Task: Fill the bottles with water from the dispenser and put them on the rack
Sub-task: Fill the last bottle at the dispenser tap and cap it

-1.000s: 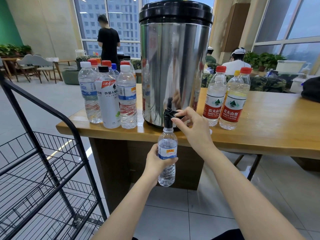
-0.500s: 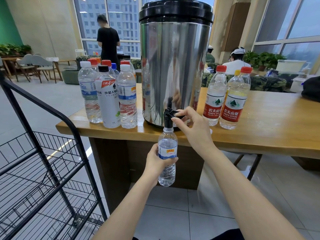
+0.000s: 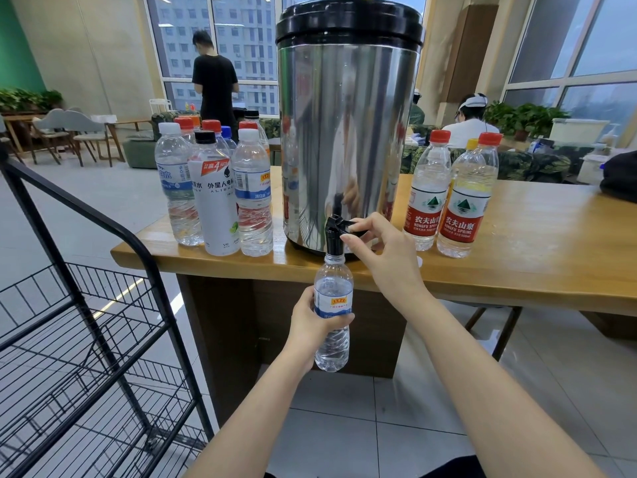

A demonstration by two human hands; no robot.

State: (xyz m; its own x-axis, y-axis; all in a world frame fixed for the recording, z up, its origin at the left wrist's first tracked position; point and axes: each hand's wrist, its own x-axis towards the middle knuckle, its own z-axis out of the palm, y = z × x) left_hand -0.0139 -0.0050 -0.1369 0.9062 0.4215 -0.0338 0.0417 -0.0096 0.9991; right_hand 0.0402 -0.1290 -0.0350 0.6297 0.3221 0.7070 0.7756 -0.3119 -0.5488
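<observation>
Head view, looking down over two bare arms. Gripping a small bottle (image 3: pixel 332 353) round its middle with the left hand (image 3: pixel 310 322), fingers and thumb curled round the label. Holding it upright in the air, just off the near edge of the table (image 3: pixel 534 243) and lower than the table top, with its open mouth right under the black tap (image 3: pixel 333 241). Pinching the tap's handle (image 3: pixel 360 232) with the right hand (image 3: pixel 382 260), one finger on top and the thumb below. Not able to tell how full the small bottle is.

Seeing the big shiny dispenser (image 3: pixel 348 132) with its black lid standing at the near edge of the table. Seeing a bunch of capped bottles (image 3: pixel 253 201) standing by the near left corner, and two red-label bottles (image 3: pixel 462 208) standing just right of the dispenser. Seeing a black wire rack (image 3: pixel 86 339) standing on the floor, left of the table.
</observation>
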